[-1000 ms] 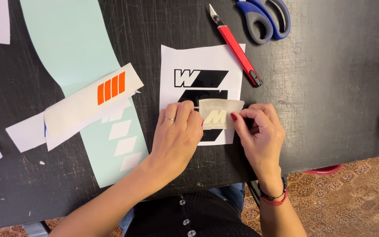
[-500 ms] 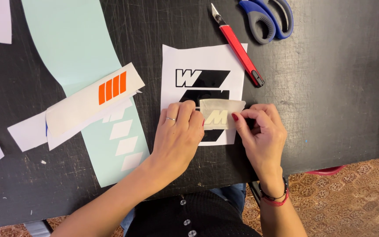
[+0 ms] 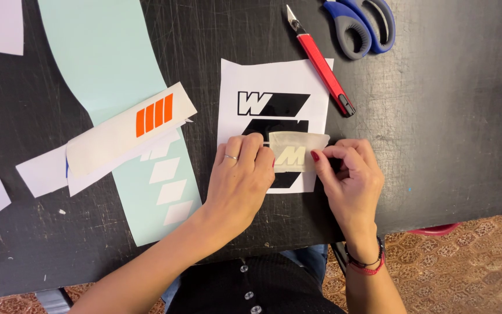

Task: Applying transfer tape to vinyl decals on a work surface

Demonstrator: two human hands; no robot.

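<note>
Fingers [image 3: 245, 152] of the left hand [image 3: 240, 180]: together, laid flat, pressing down on the white sheet [image 3: 274, 78] and the left edge of the translucent tape piece [image 3: 297, 152]. Ring on one finger.
Right hand [image 3: 348, 177]: thumb and forefinger pinched on the right end of the tape piece, other fingers curled; red nail polish; red and black bands at the wrist.
Tape piece: lies across the middle of the white sheet, over black decal shapes, a pale letter showing through.
White sheet: flat on the black table [image 3: 454, 116], near its front edge.
Red craft knife [image 3: 321, 64]: tip up, lower end overlapping the sheet's upper right corner.
Blue scissors [image 3: 361, 26]: just right of the knife.
Mint vinyl strip [image 3: 117, 104]: left of the sheet, with cut-out parallelograms.
White slip with orange bars [image 3: 132, 131]: across the strip.
No containers in view.
</note>
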